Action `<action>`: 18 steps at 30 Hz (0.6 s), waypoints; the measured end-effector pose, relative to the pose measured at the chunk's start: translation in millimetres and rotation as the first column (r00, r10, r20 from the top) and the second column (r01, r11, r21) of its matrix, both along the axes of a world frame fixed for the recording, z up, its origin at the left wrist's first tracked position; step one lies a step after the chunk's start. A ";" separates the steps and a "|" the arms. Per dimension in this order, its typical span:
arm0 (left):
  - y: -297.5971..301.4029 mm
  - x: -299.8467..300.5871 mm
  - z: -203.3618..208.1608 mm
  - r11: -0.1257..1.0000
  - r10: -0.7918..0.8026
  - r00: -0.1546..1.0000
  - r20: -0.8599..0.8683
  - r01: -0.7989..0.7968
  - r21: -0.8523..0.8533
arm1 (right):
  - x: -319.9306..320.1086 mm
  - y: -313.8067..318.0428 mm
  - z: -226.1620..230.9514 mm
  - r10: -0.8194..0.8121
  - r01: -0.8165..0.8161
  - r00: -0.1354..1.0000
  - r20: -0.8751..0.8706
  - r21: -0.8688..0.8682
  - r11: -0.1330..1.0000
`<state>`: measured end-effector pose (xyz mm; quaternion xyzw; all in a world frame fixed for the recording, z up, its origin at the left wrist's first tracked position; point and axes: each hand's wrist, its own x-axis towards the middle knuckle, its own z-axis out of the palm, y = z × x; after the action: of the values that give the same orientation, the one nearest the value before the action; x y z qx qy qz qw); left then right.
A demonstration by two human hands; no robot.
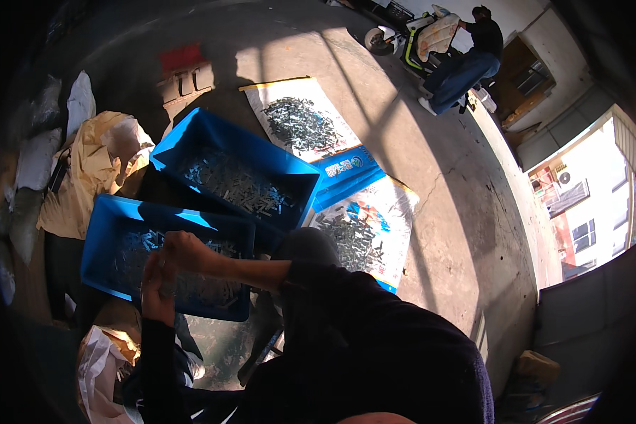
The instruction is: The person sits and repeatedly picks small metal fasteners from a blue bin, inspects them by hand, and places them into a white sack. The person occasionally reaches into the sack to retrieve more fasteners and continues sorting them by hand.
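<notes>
My right hand (184, 251) and my left hand (158, 291) meet over the nearer blue plastic bin (95, 244). Both have their fingers closed and pressed close together; anything between them is too small or shaded to make out. Below them, many small, thin, shiny strips (219, 288) lie loose in that bin. A second blue bin (191, 131) stands tilted at an angle just beyond it, with a layer of similar strips (240, 189) on its bottom.
Flattened printed sacks lie on the concrete floor right of the bins, carrying a far strip pile (300, 126) and a nearer one (350, 239). Brown paper sacks (85, 180) stand at left, another (106, 360) lower left. Far right, a person (473, 60) stands beside a scooter (413, 46).
</notes>
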<state>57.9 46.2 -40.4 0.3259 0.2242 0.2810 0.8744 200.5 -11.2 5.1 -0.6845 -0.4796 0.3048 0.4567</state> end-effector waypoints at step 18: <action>-20.1 -22.0 37.4 0.984 -0.178 0.984 0.016 0.178 -0.005 | 3.3 -14.8 22.0 0.339 -0.308 0.553 -0.761 0.192 0.932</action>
<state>35.9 26.1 -3.0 0.3394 0.1883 0.2036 0.8988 203.8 -26.1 27.1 -0.3741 -0.3549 0.6419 0.5676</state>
